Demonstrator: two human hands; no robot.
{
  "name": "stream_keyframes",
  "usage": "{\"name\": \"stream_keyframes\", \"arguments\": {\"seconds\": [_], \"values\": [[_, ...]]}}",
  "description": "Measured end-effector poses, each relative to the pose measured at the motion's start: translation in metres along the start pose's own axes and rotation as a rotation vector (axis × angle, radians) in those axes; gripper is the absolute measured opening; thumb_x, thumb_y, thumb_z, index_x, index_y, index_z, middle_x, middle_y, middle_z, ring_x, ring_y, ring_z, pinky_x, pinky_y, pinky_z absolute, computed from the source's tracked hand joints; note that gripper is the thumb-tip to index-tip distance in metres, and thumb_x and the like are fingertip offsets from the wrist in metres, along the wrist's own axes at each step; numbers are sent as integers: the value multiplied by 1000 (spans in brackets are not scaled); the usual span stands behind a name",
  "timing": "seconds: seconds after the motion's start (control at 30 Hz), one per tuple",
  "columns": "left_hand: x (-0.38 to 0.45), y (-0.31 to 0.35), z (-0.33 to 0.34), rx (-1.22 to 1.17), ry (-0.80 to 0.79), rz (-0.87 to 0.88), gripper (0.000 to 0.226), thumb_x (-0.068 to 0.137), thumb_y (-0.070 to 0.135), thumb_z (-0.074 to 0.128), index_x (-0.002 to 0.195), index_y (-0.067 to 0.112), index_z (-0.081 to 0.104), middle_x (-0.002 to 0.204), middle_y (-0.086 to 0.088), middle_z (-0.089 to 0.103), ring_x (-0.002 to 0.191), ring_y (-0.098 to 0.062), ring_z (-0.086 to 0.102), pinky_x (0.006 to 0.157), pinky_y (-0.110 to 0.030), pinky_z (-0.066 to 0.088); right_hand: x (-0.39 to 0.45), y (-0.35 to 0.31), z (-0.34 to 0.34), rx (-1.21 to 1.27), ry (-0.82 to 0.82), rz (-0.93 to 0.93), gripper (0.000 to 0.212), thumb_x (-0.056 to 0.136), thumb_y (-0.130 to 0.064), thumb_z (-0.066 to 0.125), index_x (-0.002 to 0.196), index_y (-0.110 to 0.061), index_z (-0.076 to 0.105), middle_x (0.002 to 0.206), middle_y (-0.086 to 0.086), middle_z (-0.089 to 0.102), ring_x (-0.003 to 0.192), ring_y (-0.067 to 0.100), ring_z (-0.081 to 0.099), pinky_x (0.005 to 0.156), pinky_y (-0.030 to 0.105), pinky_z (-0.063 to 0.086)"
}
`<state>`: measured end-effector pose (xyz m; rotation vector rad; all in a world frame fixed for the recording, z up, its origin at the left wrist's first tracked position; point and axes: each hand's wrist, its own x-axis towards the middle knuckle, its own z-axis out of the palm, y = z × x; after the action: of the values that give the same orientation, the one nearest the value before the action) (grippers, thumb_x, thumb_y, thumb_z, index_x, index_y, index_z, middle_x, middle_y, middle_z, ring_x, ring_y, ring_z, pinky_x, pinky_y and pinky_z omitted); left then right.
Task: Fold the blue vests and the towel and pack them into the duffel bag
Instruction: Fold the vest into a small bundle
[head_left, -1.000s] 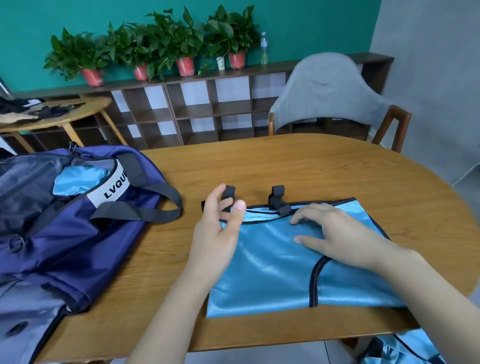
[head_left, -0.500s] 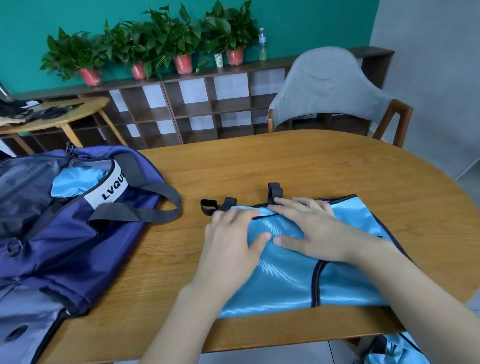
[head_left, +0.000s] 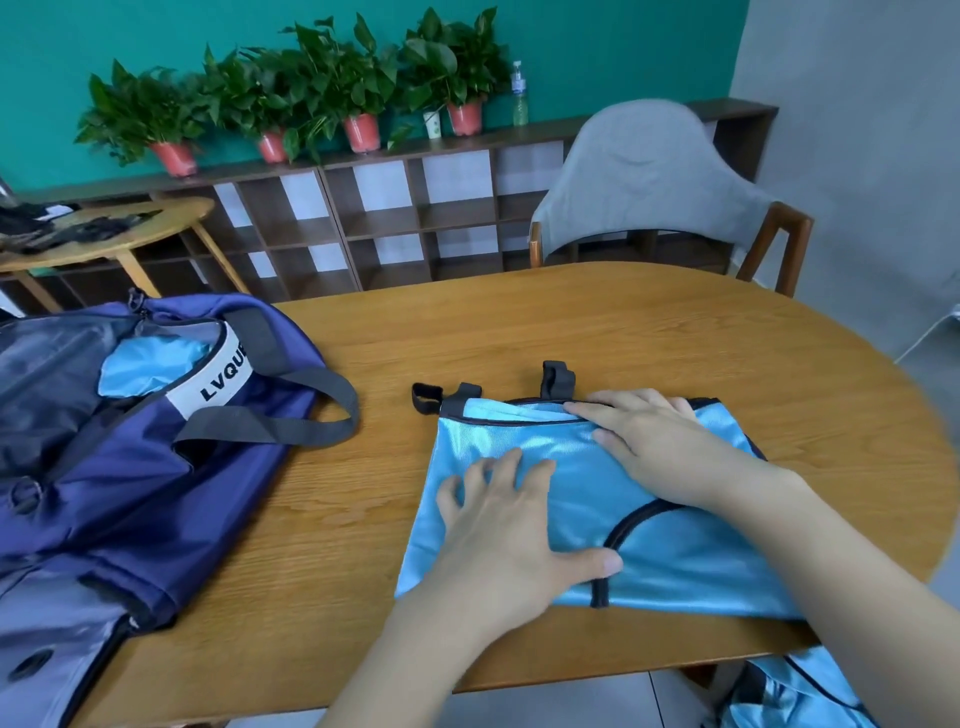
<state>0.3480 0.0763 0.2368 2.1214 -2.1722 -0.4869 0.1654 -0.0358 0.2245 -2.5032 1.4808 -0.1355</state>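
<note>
Glossy cloth vest (head_left: 545, 462), matt wood table (head_left: 623, 332)

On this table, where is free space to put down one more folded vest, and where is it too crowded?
Free: the far half of the table, between the vest and the grey chair; also the strip between the duffel bag and the vest. Crowded: the left end under the bag, and the near right, where both hands press the vest.
</note>
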Motion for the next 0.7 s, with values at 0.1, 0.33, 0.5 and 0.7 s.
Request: {"name": "stream_keyframes", "arguments": {"seconds": [0.1, 0.33, 0.5, 0.7], "values": [[10, -17, -14, 7, 9, -81, 99, 73, 83, 59, 155, 42, 21, 167, 6, 5, 153, -21, -3, 122, -48, 0, -4, 12, -7, -8, 52, 45, 42, 108, -37, 32, 149, -47, 37, 145, -11, 41, 131, 18, 36, 104, 36, 32], [27, -54, -10, -3, 531, -163, 61, 87, 56, 67, 142, 34, 52, 157, 2, 36, 148, -22, 21, 119, -48, 11, -25, 25, -19, -24, 224, 190, 10, 96, -49, 57, 98, -41, 63, 99, -14, 62, 89, 15, 61, 69, 32, 48], [24, -38, 14, -187, 649, 106, 37, 91, 53, 64, 121, 33, 69, 135, 7, 60, 135, -17, 46, 112, -43, 26, -37, 23, -22, 0, 206, 234, 23, 91, -40, 64, 75, -28, 53, 75, -7, 61, 68, 13, 58, 56, 30, 48], [13, -27, 13, -60, 122, 149, 106, 60, 99, 33, 152, 48, 27, 164, 15, 15, 151, -5, -1, 122, -47, -6, -46, 28, -21, -68, 257, 256, 32, 92, -51, 60, 71, -27, 52, 68, -7, 61, 64, 12, 57, 54, 27, 44]]}}
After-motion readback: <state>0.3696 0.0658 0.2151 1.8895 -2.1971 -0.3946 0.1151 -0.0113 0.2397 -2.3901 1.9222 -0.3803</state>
